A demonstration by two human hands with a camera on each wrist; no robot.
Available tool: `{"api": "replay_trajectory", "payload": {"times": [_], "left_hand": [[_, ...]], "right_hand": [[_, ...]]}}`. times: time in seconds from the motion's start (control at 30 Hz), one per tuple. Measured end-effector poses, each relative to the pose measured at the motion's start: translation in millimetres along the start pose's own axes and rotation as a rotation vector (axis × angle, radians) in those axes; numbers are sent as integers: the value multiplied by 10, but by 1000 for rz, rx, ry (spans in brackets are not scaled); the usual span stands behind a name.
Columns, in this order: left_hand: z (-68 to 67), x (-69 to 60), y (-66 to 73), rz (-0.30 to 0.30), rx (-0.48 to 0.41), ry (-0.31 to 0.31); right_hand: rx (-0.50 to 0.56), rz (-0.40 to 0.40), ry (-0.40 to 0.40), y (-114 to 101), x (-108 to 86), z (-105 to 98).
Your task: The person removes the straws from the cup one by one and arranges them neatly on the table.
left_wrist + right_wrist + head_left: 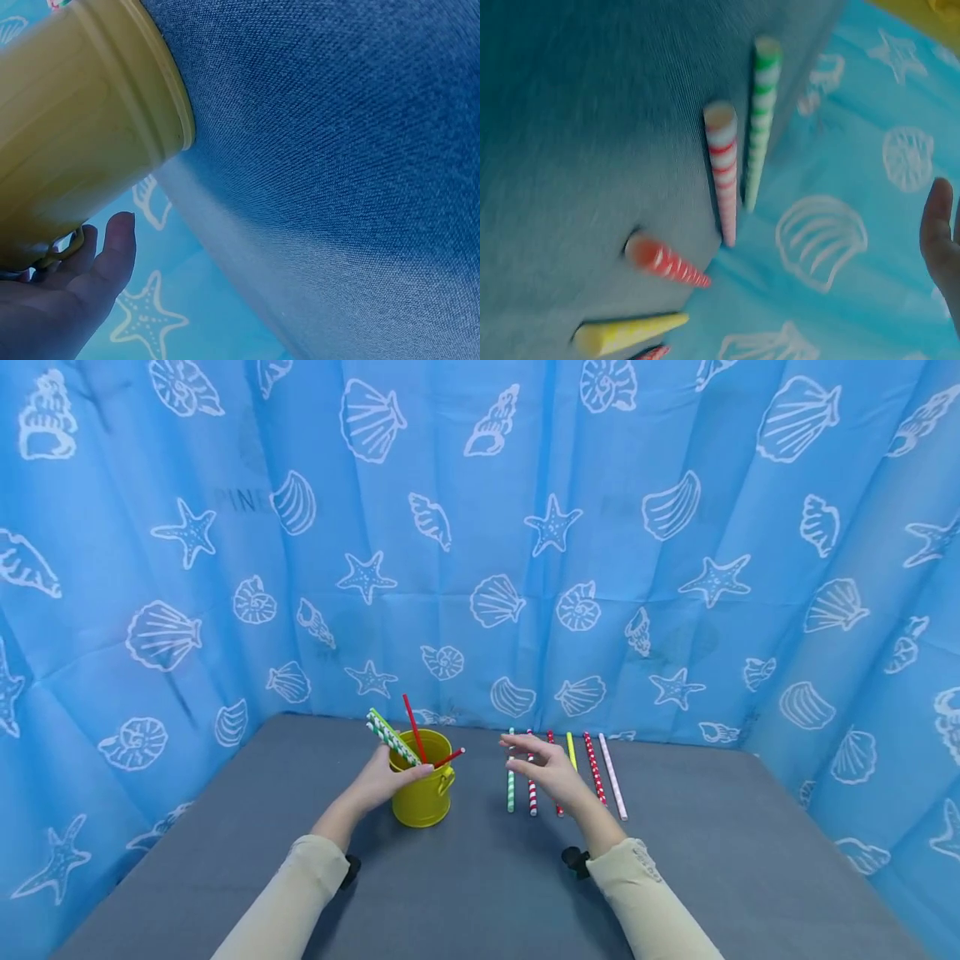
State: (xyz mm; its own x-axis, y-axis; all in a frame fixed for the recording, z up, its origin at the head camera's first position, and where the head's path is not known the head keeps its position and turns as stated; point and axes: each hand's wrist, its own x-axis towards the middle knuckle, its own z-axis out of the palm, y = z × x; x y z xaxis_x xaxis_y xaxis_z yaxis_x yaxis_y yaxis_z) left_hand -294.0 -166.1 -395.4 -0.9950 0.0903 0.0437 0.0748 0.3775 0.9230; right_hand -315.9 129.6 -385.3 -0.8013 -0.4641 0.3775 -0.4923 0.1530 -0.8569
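A yellow bucket stands upright on the grey table, with several paper straws leaning inside: green-striped, lime green and red. My left hand holds the bucket at its rim, thumb along the near side. In the left wrist view the bucket wall fills the upper left, and fingers show beside its handle lug. My right hand hovers, empty and fingers spread, over a row of straws: green-striped, red-striped, red, yellow, red dotted and pale pink.
A blue curtain with white shell and starfish prints hangs behind and at both sides of the grey table. The straw row lies right of the bucket, close to the table's back edge.
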Motion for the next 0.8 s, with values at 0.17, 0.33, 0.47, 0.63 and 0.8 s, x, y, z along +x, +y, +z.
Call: {"api": "replay_trajectory", "payload": {"times": [0.17, 0.33, 0.47, 0.63, 0.8], "left_hand": [[36, -2, -3, -21, 15, 17], [29, 30, 27, 1, 9, 40], [30, 31, 35, 10, 0, 30], [23, 21, 33, 10, 3, 34], [25, 26, 32, 21, -2, 30]], "right_hand": [[-55, -14, -17, -21, 83, 239], [-31, -23, 1, -47, 194, 407], [-37, -33, 19, -86, 229, 485], [-34, -44, 15, -132, 267, 555], [-25, -69, 6, -155, 291, 583]]}}
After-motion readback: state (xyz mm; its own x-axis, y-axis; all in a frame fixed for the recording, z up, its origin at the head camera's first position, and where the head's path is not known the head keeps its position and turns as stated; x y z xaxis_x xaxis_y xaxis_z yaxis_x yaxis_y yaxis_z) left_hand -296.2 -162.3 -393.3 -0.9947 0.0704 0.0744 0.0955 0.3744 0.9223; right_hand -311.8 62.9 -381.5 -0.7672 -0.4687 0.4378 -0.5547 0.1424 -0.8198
